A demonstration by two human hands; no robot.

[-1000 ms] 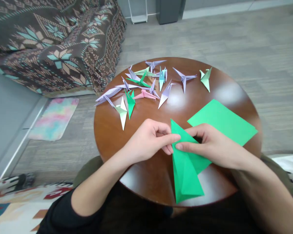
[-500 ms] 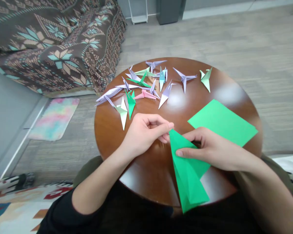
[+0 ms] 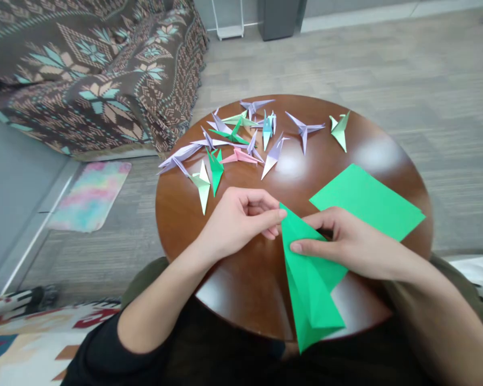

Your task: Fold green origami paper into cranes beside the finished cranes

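Observation:
A partly folded sheet of green origami paper (image 3: 312, 300) is held above the near side of the round table, its creased layers hanging toward me. My right hand (image 3: 342, 244) is closed on its right side, thumb on top and fingers underneath. At the upper left edge of the paper, just below its tip, my left hand (image 3: 245, 220) pinches with thumb and forefinger; its other fingers are curled. Flat green paper (image 3: 370, 201) lies on the table beyond my right hand.
Several folded paper cranes, among them a pink crane (image 3: 239, 156), a purple crane (image 3: 304, 130) and a pale green crane (image 3: 339, 131), lie toward the far side of the brown table (image 3: 241, 289). A sofa (image 3: 104, 91) under a patterned cover stands at the far left.
My left thumb has slid slightly down the paper's edge from the tip, so the tip now shows above it. My right hand keeps its hold almost unmoved.

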